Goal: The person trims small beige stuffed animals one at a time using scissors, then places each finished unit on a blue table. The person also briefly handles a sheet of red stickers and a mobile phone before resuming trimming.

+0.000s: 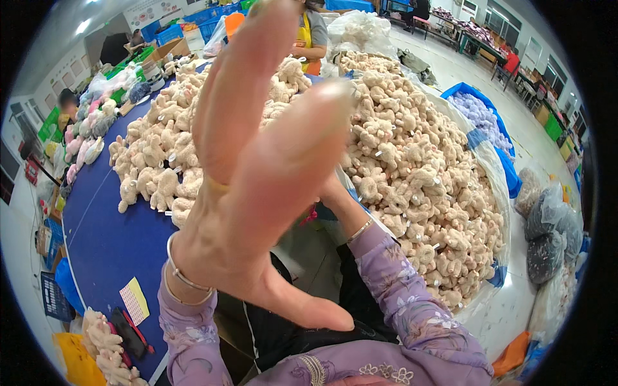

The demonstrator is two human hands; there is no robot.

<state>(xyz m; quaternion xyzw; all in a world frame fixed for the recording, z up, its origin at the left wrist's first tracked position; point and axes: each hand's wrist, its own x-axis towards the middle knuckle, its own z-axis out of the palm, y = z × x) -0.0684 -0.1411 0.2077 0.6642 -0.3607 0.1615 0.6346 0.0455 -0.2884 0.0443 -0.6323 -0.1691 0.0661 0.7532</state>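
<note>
My left hand (251,199) is raised close to the camera, its fingers and thumb stretched apart and nothing in it. It covers the middle of the view. Behind it my right hand (333,190) shows only in part, near the edge of a big heap of cream plush toys (418,174); its fingers are hidden. A small red-pink thing (310,215) shows beside that hand, too little to name. Left of my raised hand, more cream plush toys (154,151) with small white tags lie piled on a blue table (103,219).
A yellow-and-white sheet (134,300), a dark pouch (129,333) and several pale plush toys (102,344) lie at the near left. A person in a yellow apron (312,35) stands across the table. At right are a blue bag of lilac plush (481,116) and stuffed plastic bags (547,225).
</note>
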